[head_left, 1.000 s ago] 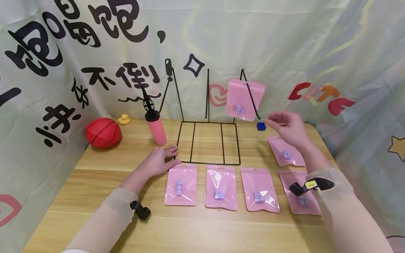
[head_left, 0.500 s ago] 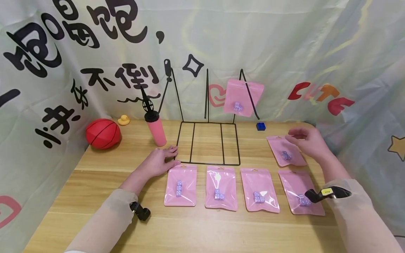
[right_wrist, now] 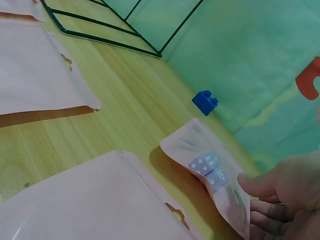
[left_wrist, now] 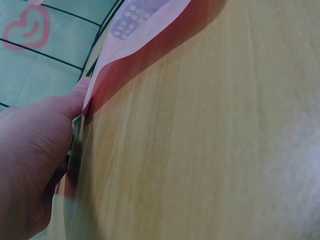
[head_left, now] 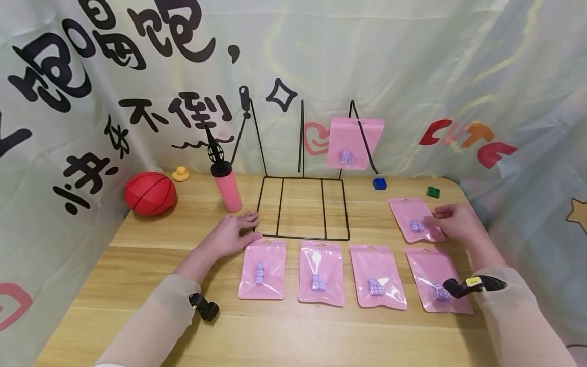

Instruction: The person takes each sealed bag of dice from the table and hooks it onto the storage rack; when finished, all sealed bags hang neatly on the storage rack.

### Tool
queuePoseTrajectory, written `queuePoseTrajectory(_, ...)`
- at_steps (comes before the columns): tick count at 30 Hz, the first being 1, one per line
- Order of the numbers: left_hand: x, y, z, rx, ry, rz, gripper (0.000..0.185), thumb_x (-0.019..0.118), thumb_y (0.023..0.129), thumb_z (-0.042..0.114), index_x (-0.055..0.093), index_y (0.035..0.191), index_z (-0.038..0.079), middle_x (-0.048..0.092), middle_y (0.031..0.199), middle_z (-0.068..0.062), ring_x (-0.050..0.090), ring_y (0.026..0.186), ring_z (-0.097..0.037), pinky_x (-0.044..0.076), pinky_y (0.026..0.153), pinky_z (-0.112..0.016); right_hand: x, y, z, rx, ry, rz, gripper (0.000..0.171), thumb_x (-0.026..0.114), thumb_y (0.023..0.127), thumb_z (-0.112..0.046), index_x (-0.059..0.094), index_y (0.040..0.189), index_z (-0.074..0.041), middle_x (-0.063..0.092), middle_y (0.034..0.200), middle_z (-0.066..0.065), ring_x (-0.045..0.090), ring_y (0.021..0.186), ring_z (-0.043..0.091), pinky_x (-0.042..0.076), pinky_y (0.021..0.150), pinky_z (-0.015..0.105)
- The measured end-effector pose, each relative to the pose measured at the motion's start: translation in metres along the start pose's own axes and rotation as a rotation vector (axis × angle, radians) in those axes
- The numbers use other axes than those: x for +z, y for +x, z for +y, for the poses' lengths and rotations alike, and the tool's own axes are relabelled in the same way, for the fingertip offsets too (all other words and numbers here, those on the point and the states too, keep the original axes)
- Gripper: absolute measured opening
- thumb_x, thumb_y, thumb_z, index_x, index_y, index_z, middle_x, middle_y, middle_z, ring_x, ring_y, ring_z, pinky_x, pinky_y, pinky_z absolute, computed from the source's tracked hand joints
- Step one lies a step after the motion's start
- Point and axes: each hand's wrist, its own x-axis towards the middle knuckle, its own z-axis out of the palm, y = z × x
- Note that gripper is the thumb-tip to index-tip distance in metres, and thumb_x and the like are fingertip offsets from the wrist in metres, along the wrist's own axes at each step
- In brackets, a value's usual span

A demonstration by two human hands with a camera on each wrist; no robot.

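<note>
So the right hand [head_left: 454, 221] has its fingers loosely bent, thumb over the right edge of the rearmost pink bag [head_left: 408, 213] on the table [head_left: 321, 331]; can't tell if it's pinching. That bag's near the back-right corner, hole end toward the back edge, long axis slanting back-left to front-right. Left hand [head_left: 230, 233] has the black wire rack [head_left: 302, 237] by its front-left corner.

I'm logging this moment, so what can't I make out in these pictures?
Head: the full count of lilac dice in the lower right pink pouch; the right wrist camera may cover some.
Head: print on its yellow label; too small.
Left wrist: whether the left hand grips the black wire rack; its back hides most fingers.
Right wrist: the right hand's fingertips beneath the upper right pink pouch.
</note>
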Motion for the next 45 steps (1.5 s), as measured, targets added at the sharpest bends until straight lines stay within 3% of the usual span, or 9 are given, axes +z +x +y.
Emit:
queuePoseTrajectory(6, 0.0, 0.0, 0.002, -0.007, -0.002, -0.005, 0.051, 0.078, 0.1, 0.033, 0.067, 0.137, 0.0, 0.06, 0.147, -0.013, 0.048, 0.144, -0.035, 0.037, 0.119, -0.05, 0.002, 0.0, 0.003, 0.121, 0.064, -0.007, 0.062, 0.071, 0.102, -0.028, 0.051, 0.144, 0.013, 0.055, 0.125, 0.031, 0.052, 0.107, 0.042, 0.049, 0.079, 0.039)
queuePoseTrajectory(10, 0.0, 0.001, 0.004, -0.013, -0.003, -0.011, 0.052, 0.077, 0.1, 0.034, 0.067, 0.138, 0.0, 0.059, 0.148, -0.012, 0.047, 0.144, -0.034, 0.037, 0.119, -0.049, 0.002, -0.001, 0.002, 0.141, 0.077, -0.014, 0.06, 0.067, 0.104, -0.024, 0.049, 0.147, 0.013, 0.051, 0.135, 0.035, 0.05, 0.111, 0.044, 0.051, 0.085, 0.043)
queuePoseTrajectory(14, -0.001, 0.002, 0.005, -0.015, -0.011, -0.006, 0.052, 0.078, 0.1, 0.033, 0.067, 0.138, 0.0, 0.06, 0.148, -0.012, 0.047, 0.145, -0.035, 0.036, 0.119, -0.05, -0.001, -0.006, -0.001, 0.075, 0.068, -0.027, 0.056, 0.063, 0.105, -0.02, 0.048, 0.145, 0.016, 0.05, 0.134, 0.038, 0.049, 0.111, 0.046, 0.051, 0.09, 0.048)
queuePoseTrajectory(17, -0.002, 0.002, 0.006, -0.016, -0.015, -0.005, 0.052, 0.078, 0.099, 0.033, 0.067, 0.137, 0.0, 0.06, 0.147, -0.013, 0.047, 0.145, -0.034, 0.036, 0.119, -0.05, -0.004, -0.012, -0.003, 0.015, 0.078, -0.025, 0.049, 0.061, 0.104, -0.015, 0.051, 0.139, 0.019, 0.053, 0.126, 0.036, 0.051, 0.107, 0.044, 0.054, 0.08, 0.038)
queuePoseTrajectory(22, -0.003, 0.001, 0.006, -0.018, -0.011, -0.006, 0.051, 0.078, 0.099, 0.033, 0.068, 0.137, 0.0, 0.06, 0.147, -0.013, 0.048, 0.144, -0.034, 0.037, 0.119, -0.05, -0.006, -0.021, -0.009, -0.064, 0.076, -0.002, 0.041, 0.063, 0.104, -0.011, 0.056, 0.13, 0.02, 0.056, 0.117, 0.033, 0.051, 0.102, 0.039, 0.049, 0.067, 0.022)
queuePoseTrajectory(27, -0.002, 0.001, 0.006, -0.015, -0.012, -0.002, 0.051, 0.079, 0.099, 0.032, 0.068, 0.137, 0.0, 0.061, 0.146, -0.013, 0.048, 0.143, -0.034, 0.038, 0.119, -0.05, -0.009, -0.034, -0.019, -0.088, 0.078, 0.027, 0.04, 0.064, 0.106, -0.015, 0.058, 0.13, 0.015, 0.059, 0.117, 0.031, 0.052, 0.103, 0.039, 0.05, 0.066, 0.02)
queuePoseTrajectory(36, -0.001, 0.0, 0.004, -0.019, -0.012, 0.002, 0.05, 0.079, 0.099, 0.03, 0.068, 0.136, 0.0, 0.061, 0.146, -0.014, 0.048, 0.144, -0.035, 0.037, 0.119, -0.051, -0.005, -0.063, -0.046, -0.224, 0.076, 0.142, 0.032, 0.065, 0.107, -0.02, 0.066, 0.125, 0.007, 0.066, 0.112, 0.024, 0.057, 0.092, 0.033, 0.055, 0.062, 0.022)
queuePoseTrajectory(45, 0.0, -0.001, 0.006, -0.046, -0.036, -0.007, 0.048, 0.079, 0.099, 0.029, 0.068, 0.137, 0.0, 0.06, 0.147, -0.013, 0.047, 0.145, -0.034, 0.035, 0.12, -0.049, 0.003, -0.094, -0.078, -0.352, 0.209, 0.229, 0.026, 0.07, 0.104, -0.017, 0.074, 0.12, 0.003, 0.075, 0.1, 0.007, 0.061, 0.077, 0.014, 0.056, 0.062, 0.019)
